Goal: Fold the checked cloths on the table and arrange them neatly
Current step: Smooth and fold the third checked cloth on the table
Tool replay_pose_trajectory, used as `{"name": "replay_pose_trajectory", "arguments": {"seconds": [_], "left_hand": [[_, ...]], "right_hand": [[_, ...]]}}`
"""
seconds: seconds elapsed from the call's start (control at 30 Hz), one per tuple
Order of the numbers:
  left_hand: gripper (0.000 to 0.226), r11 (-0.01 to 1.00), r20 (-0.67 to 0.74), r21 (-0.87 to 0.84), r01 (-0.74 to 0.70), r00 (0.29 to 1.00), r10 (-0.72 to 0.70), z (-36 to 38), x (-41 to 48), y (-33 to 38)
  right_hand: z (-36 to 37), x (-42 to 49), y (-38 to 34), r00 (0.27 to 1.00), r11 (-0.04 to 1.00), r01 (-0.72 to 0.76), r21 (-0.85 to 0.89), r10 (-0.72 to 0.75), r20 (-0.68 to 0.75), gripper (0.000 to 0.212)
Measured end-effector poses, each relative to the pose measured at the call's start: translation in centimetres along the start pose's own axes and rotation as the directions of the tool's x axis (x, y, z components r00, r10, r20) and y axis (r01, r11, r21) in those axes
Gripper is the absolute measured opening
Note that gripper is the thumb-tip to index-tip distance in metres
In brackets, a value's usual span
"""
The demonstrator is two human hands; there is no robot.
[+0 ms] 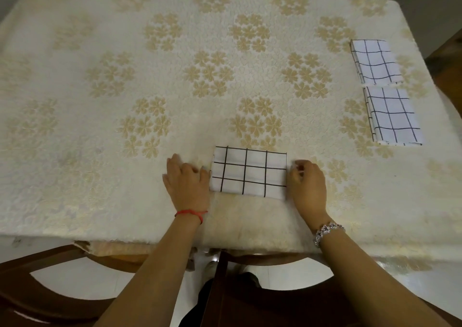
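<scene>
The folded checked cloth (248,172) lies as a small rectangle near the front edge of the table (62,131), squarely between the person's hands. The left hand (186,180) rests on the table at the cloth's left edge, fingers relaxed and holding nothing, thumb just touching the fabric. The right hand (308,184) sits against the right edge with its fingers curled in; whether it pinches the layers or only nudges them cannot be told. The fold looks finished, so the likely next step is carrying it to the right, where the far folded cloth (375,61) and the near folded cloth (394,116) lie in a line, almost touching. The risk is in the lift: gripped by one side or the top layer only, the stack could fall open, and set down carelessly it could knock the near one askew. That row runs close to the table's right edge, and the free spot below it nears the front corner, so an overhang could slip off. The left and middle offer wide open room.
</scene>
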State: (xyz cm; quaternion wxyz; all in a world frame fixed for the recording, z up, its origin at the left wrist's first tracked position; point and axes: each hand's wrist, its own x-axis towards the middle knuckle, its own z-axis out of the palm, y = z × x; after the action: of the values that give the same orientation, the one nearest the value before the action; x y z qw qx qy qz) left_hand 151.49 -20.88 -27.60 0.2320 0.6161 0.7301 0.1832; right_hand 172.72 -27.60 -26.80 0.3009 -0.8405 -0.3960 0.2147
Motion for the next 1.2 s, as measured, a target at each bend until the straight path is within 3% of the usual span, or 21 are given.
{"name": "replay_pose_trajectory", "arguments": {"seconds": [0.13, 0.23, 0.53, 0.77, 0.93, 1.03, 1.1, 1.2], "left_hand": [[0.039, 0.992, 0.108, 0.115, 0.043, 0.993, -0.055, 0.1, -1.2, 0.1], [0.04, 0.993, 0.16, 0.046, 0.113, 0.98, -0.119, -0.1, -2.2, 0.5], [0.031, 0.982, 0.225, -0.037, 0.184, 0.959, -0.171, 0.2, -2.7, 0.9], [0.026, 0.981, 0.179, -0.027, 0.191, 0.966, -0.184, -1.1, -3.4, 1.4], [0.016, 0.833, 0.36, -0.409, 0.374, 0.904, -0.229, -1.6, -3.3, 1.4], [0.005, 0.664, 0.462, -0.55, 0.506, 0.847, -0.263, -2.0, -3.4, 1.7], [0.011, 0.561, 0.512, -0.609, 0.561, 0.818, -0.262, -2.1, -3.3, 1.6], [0.031, 0.549, 0.515, -0.621, 0.559, 0.819, -0.252, -2.2, -3.5, 1.6]], "right_hand": [[-1.0, -0.7, 1.1, 0.981, 0.981, -0.187, 0.051, 0.184, 0.066, 0.021], [-1.6, -1.4, 1.3, 0.976, 0.979, -0.202, 0.01, 0.2, 0.089, 0.02], [-1.4, -2.4, -0.1, 0.924, 0.933, -0.325, 0.155, 0.279, 0.26, 0.025], [-1.4, -3.2, -0.5, 0.82, 0.752, -0.546, 0.37, 0.39, 0.419, 0.019], [-1.7, -3.9, -0.9, 0.751, 0.588, -0.649, 0.483, 0.395, 0.529, 0.015], [-1.7, -4.4, -1.1, 0.73, 0.513, -0.677, 0.528, 0.38, 0.568, 0.015], [-1.9, -4.8, -1.3, 0.733, 0.507, -0.675, 0.537, 0.372, 0.57, 0.011], [-2.5, -5.3, -1.5, 0.75, 0.495, -0.658, 0.568, 0.355, 0.559, 0.006]]}}
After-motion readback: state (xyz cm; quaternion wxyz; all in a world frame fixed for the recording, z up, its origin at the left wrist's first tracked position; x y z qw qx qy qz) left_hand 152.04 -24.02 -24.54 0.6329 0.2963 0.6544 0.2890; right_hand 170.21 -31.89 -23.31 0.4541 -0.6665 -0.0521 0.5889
